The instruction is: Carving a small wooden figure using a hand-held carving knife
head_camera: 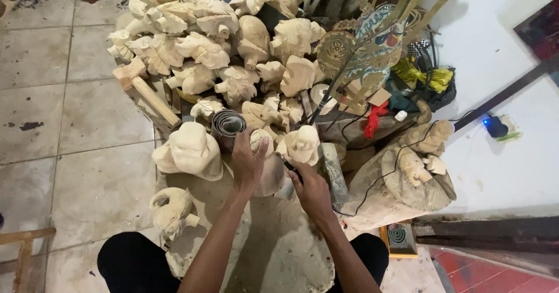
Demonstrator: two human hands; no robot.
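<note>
My left hand (247, 163) grips a pale wooden carving (260, 138) from above, holding it upright on the dusty work surface (279, 252). My right hand (311, 189) is closed on a dark-handled carving tool (291, 169), whose tip meets the side of that carving. A finished rounded figure (189, 150) stands just left of my left hand and another small figure (301, 144) sits right behind the tool. A grey roll of sandpaper (226, 124) lies behind the held carving.
A heap of several unpainted wooden figures (215, 42) fills the back. A wooden mallet (142, 86) lies at its left. A small carving (172, 208) rests by my left knee. A large carved figure (407, 173) sits to the right, with painted flat puppets (372, 42) and cables behind.
</note>
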